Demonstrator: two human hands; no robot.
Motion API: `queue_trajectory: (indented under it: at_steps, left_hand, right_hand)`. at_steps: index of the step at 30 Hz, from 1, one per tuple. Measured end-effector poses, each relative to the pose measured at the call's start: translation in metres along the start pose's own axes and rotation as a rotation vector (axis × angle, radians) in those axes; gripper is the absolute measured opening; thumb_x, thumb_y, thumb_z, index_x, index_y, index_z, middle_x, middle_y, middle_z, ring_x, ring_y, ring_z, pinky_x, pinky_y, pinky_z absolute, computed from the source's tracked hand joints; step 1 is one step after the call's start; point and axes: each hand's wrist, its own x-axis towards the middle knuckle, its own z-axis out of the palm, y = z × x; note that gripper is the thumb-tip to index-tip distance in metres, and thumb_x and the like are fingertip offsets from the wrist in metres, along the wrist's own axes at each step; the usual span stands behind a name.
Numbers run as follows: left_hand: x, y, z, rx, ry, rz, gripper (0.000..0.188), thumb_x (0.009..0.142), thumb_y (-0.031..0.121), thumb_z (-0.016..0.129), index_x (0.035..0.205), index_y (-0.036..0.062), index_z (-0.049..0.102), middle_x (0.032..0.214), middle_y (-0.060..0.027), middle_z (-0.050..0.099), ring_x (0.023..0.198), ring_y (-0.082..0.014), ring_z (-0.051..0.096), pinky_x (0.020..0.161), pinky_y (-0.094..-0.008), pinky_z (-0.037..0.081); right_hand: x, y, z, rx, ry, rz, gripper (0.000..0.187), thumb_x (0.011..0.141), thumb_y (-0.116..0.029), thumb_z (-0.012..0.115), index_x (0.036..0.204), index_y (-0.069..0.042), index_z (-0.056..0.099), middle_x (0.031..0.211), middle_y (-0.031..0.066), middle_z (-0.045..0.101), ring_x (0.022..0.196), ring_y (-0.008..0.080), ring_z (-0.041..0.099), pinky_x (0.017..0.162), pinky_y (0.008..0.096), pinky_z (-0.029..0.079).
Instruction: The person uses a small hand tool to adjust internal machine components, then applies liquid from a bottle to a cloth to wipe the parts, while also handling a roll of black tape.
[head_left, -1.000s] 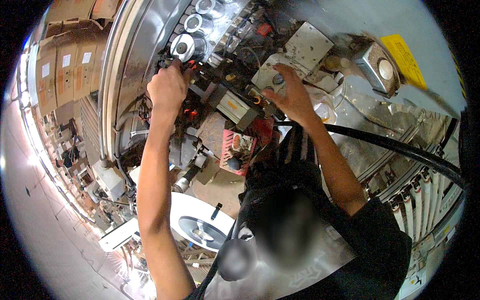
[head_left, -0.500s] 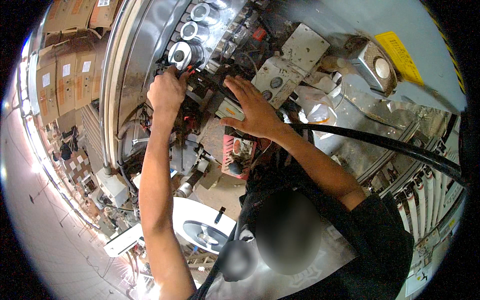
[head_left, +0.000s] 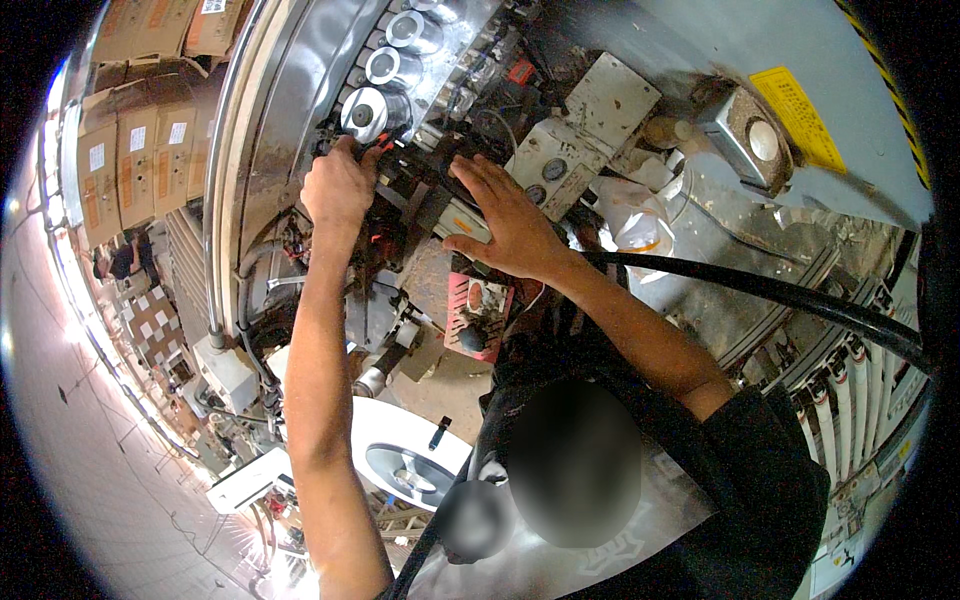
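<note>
My left hand (head_left: 338,190) is closed at the machine's near side, just below a round metal roller (head_left: 364,114). Its fingers curl down around something hidden from me; a small red and black piece (head_left: 384,143) shows beside the fingertips. Flat and with fingers stretched out, my right hand (head_left: 505,220) lies over a dark machine part, next to a light metal block (head_left: 462,226). The thumb points left, apart from the fingers, and I see nothing held in this hand.
A dirty metal box with gauges (head_left: 553,168) stands right of my right hand. A thick black hose (head_left: 760,288) crosses at the right. Below the hands lies a red tray (head_left: 478,316), and a white round reel (head_left: 410,455) is lower. Cardboard boxes (head_left: 135,160) are stacked at the left.
The whole view has shifted very slightly. Both hands keep their places on the machine, and their grips look the same.
</note>
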Motion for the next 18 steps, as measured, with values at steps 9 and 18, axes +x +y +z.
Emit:
queue_trajectory:
  at_steps: [9, 18]
  left_hand:
    - [-0.0042, 0.0036, -0.0016, -0.029, 0.008, -0.032, 0.044, 0.095, 0.051, 0.066, 0.118, 0.0138, 0.069, 0.096, -0.0247, 0.075, 0.096, -0.0478, 0.071, 0.082, -0.0567, 0.057]
    - [-0.0040, 0.0013, 0.0069, -0.004, 0.056, -0.013, 0.043, 0.095, 0.051, 0.067, 0.115, 0.0134, 0.069, 0.093, -0.0222, 0.075, 0.094, -0.0464, 0.072, 0.079, -0.0560, 0.058]
  right_hand:
    - [-0.0007, 0.0018, 0.0006, -0.010, 0.007, -0.010, 0.091, 0.092, -0.051, 0.071, 0.157, -0.001, 0.031, 0.161, 0.0221, 0.037, 0.149, 0.0445, 0.033, 0.125, 0.0516, 0.025]
    - [-0.0012, 0.0067, 0.0050, -0.029, 0.045, -0.048, 0.087, 0.094, -0.050, 0.069, 0.156, -0.001, 0.032, 0.158, 0.0236, 0.040, 0.147, 0.0458, 0.036, 0.124, 0.0531, 0.026]
